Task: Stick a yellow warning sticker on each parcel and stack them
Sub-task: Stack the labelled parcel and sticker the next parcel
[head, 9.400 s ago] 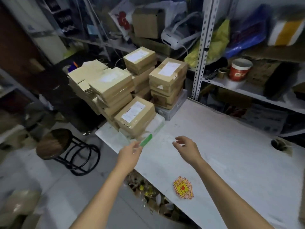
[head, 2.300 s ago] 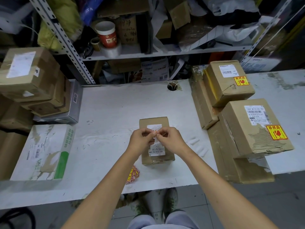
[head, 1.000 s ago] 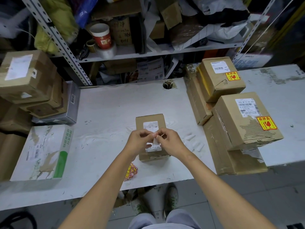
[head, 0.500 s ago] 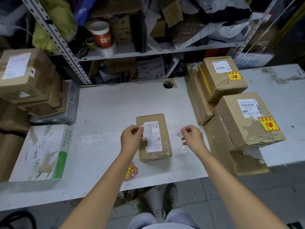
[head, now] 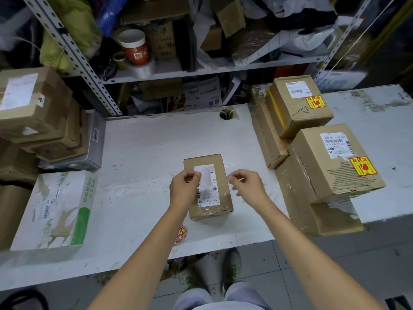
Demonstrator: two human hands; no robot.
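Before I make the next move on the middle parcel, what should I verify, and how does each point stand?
1. Parcel flat on the table, label up: ok.
2. Yellow sticker on it: not ok, none shows.
3. Left hand pinches a pale slip over the parcel's top; whether that is the sticker: cannot tell.
4. Right hand beside the parcel's right edge, not covering the label: ok; whether its curled fingers hold anything: cannot tell.
5. Bare cardboard beside the label for a sticker: ok.
6. Stickered parcels on the right give a flat top to stack on: ok.
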